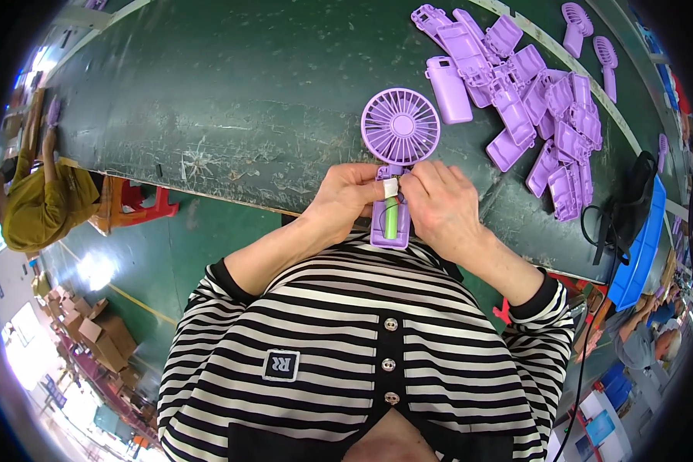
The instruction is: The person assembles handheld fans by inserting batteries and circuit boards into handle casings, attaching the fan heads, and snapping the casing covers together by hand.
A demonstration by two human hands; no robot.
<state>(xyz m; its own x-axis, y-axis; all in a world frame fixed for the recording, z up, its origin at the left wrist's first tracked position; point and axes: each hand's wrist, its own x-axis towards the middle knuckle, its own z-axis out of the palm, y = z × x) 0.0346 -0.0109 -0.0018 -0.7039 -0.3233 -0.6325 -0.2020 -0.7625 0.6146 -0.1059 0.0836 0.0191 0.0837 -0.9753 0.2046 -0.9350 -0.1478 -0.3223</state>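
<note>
A purple handheld fan (pixel 401 125) lies at the table's near edge, its round grille pointing away from me. Its handle is uncovered and shows a green battery (pixel 391 219) with thin wires inside. My left hand (pixel 345 192) grips the handle's left side, with a white wrap on one finger near the top of the battery. On the other side, the fingers of my right hand (pixel 441 202) are pinched together at the upper part of the handle, by the wires. Whatever small piece may be between those fingertips is hidden.
A heap of purple plastic handle shells (pixel 508 104) covers the table's right side. More purple fans (pixel 576 29) lie beyond a pale strip. A black bag or cloth (pixel 630 204) and a blue tray (pixel 641 246) are at the right edge. Another person (pixel 50 202) sits at the far left.
</note>
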